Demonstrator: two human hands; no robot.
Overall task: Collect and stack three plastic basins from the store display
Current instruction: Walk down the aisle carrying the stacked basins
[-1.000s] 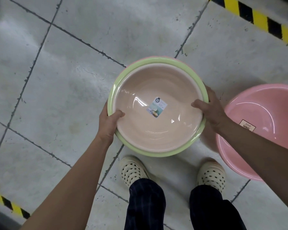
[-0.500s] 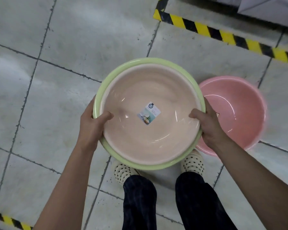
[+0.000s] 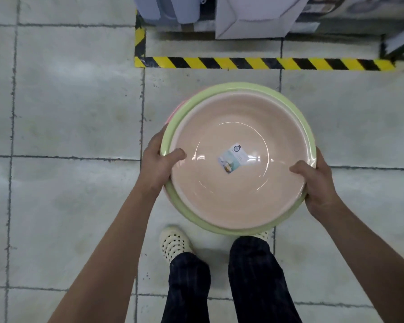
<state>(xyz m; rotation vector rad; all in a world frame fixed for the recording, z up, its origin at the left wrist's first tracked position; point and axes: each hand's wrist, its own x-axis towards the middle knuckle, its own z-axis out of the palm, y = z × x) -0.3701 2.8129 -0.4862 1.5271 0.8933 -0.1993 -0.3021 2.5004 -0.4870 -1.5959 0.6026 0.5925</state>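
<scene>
a person's left hand [image 3: 158, 165] and right hand [image 3: 317, 186] are closed on opposite rims of a peach basin [image 3: 238, 194] nested in a green basin [image 3: 296, 117], thumbs inside. a sliver of pink basin [image 3: 173, 111] shows beneath, above the tiled floor [image 3: 68, 113].

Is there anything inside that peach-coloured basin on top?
Nearly empty. The peach basin holds nothing loose; only a small label is stuck on its shiny bottom. It sits nested in the green basin.
</scene>
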